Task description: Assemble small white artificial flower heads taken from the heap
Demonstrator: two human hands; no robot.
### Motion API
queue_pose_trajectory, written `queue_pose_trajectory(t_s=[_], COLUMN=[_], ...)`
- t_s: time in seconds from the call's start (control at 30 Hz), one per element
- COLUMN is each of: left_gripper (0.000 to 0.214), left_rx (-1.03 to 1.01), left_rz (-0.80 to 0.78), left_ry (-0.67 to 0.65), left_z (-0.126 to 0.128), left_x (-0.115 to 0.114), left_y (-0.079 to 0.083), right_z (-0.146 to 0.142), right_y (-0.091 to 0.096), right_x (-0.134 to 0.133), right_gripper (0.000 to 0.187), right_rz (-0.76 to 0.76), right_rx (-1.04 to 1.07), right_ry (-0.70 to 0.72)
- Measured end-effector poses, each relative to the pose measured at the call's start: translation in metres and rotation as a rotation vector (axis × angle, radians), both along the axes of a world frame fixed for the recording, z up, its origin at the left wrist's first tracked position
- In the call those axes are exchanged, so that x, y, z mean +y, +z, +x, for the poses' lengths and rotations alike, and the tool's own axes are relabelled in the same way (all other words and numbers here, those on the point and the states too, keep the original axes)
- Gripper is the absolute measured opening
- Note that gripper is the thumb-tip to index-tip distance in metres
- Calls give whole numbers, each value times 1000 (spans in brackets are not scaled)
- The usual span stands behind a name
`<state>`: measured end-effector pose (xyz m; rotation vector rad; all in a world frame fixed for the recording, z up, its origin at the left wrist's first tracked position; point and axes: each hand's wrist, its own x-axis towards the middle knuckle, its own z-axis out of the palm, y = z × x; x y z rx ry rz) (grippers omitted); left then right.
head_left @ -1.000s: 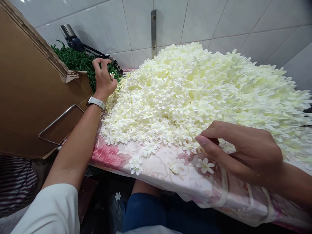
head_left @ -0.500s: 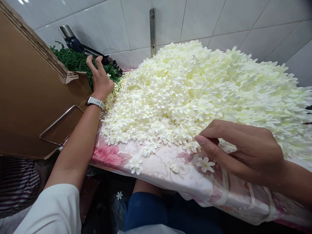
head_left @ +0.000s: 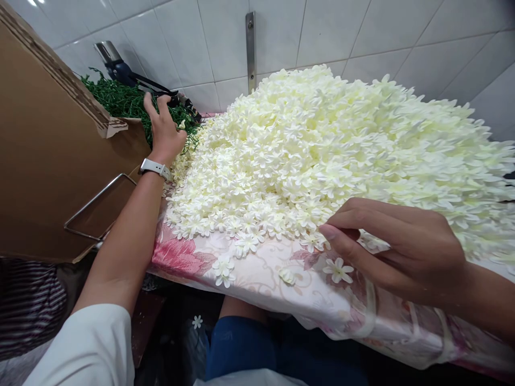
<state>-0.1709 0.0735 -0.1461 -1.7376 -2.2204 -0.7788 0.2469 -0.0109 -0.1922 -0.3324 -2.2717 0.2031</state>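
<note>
White artificial flower heads (head_left: 289, 155) with pale yellow centres lie in a large heap on a patterned tablecloth (head_left: 249, 273). At the far left, my left hand (head_left: 166, 131) reaches over a tangle of thin green plastic stems (head_left: 116, 102); two bent fingers are apart above them, and the thumb side is partly hidden. Before the heap's front edge hovers my right hand (head_left: 398, 246), its thumb and forefinger drawn together in a pinch. Whatever may be between those fingertips is too small or hidden to make out. Below that hand, a loose flower (head_left: 338, 270) rests on the cloth.
A cardboard box (head_left: 60, 161) with a metal wire handle (head_left: 100, 206) stands close beside my left arm. Behind the stems is a dark blue object with a silver cap (head_left: 116, 64). A tiled wall (head_left: 322, 37) with a metal bracket (head_left: 250, 51) borders the back.
Almost nothing differs. My left hand has shifted very slightly within the green stems, and my right hand keeps its pinch in the same place.
</note>
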Motion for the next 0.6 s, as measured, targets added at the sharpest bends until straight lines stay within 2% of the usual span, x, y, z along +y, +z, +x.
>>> queue_pose_trajectory(t_s=[0.1, 0.2, 0.33, 0.5, 0.6], left_gripper=[61, 58, 59, 37, 26], left_rx=[61, 89, 131, 146, 168], left_rz=[20, -30, -17, -6, -15], left_ry=[24, 18, 58, 123, 113], left_z=[-9, -10, -11, -19, -22], left_x=[9, 14, 15, 18, 19], left_y=[-4, -8, -9, -11, -13], right_z=[1, 1, 1, 2, 3], right_y=[-1, -1, 0, 0, -1], right_x=[0, 0, -1, -1, 0], right_gripper=[13, 14, 13, 13, 14], right_rz=[12, 10, 3, 2, -1], right_rx=[-11, -20, -28, -39, -40], right_ry=[1, -8, 1, 10, 4])
